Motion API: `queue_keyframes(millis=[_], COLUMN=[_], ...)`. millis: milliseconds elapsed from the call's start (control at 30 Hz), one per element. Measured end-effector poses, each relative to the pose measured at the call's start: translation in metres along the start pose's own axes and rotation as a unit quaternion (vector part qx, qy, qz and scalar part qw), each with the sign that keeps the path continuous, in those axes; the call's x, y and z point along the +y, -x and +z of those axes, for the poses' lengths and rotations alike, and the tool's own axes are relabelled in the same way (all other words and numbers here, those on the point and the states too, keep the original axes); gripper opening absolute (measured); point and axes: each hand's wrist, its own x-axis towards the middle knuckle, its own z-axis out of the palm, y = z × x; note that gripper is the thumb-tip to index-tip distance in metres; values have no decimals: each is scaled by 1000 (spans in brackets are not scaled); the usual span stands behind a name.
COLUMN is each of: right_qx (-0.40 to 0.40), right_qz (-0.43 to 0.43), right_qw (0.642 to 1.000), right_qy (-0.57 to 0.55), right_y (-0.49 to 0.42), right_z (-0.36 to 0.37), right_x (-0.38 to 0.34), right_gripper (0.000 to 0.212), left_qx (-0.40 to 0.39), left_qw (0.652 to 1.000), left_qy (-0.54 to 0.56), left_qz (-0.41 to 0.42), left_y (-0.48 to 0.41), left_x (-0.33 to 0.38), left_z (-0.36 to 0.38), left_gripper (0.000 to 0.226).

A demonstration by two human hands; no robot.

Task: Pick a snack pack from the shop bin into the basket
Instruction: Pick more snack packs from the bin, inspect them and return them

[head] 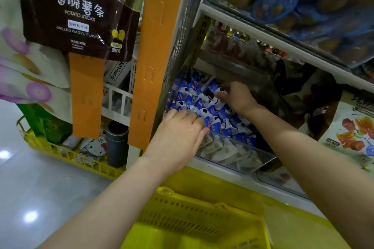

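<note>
Reaching: both hands inside clear plastic shop bin (232,147) on shelf.
Snack packs (202,105): small, blue-white wrappers, heaped in bin.
L hand (180,135): fingers loosely bent, resting on packs nr front wall.
R hand (235,97): deeper in heap; blurred, can't tell grip.
Basket (202,218): yellow slatted plastic, below bin.

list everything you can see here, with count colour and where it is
snack packs: many, blue and white, piled in the clear bin
clear bin: one, transparent, lower shelf
basket: one, yellow, below the bin, bottom centre
second basket: one, yellow, floor at left, holding goods
potato sticks bag: one, brown, hanging upper left
orange strips: two, hanging beside the shelf
left hand: fingers resting on packs at the bin's front
right hand: fingers among packs further back, grip unclear
</note>
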Motion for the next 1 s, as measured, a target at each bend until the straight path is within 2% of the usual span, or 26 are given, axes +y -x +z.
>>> queue_keyframes(millis=[200, 400, 500, 767, 833, 933, 1000], right_qx=[-73, -45, -34, -157, -126, -20, -44], right_qz=[29, 55, 31, -27, -8, 45, 77], right_qw=[994, 997, 999, 985, 991, 999, 996], right_qy=[75, 5, -13, 67, 34, -14, -2], right_y=[-15, -18, -15, -15, -16, -19, -21], right_z=[3, 22, 25, 6, 0, -9, -10], right_x=[-3, -5, 2, 11, 13, 22, 26], right_gripper=[37, 34, 26, 32, 32, 29, 25], left_qx=[18, 34, 43, 50, 48, 48, 46], left_qw=[1000, 999, 999, 999, 999, 999, 999], left_qy=[-5, -12, -12, -6, -6, -5, -6], left_qz=[0, 5, 3, -3, -6, -8, -8], left_y=[0, 0, 0, -1, -1, -1, -1], left_x=[1, 0, 1, 3, 3, 2, 2], left_z=[2, 3, 5, 5, 5, 6, 7], left_gripper=[42, 43, 41, 39, 40, 39, 39])
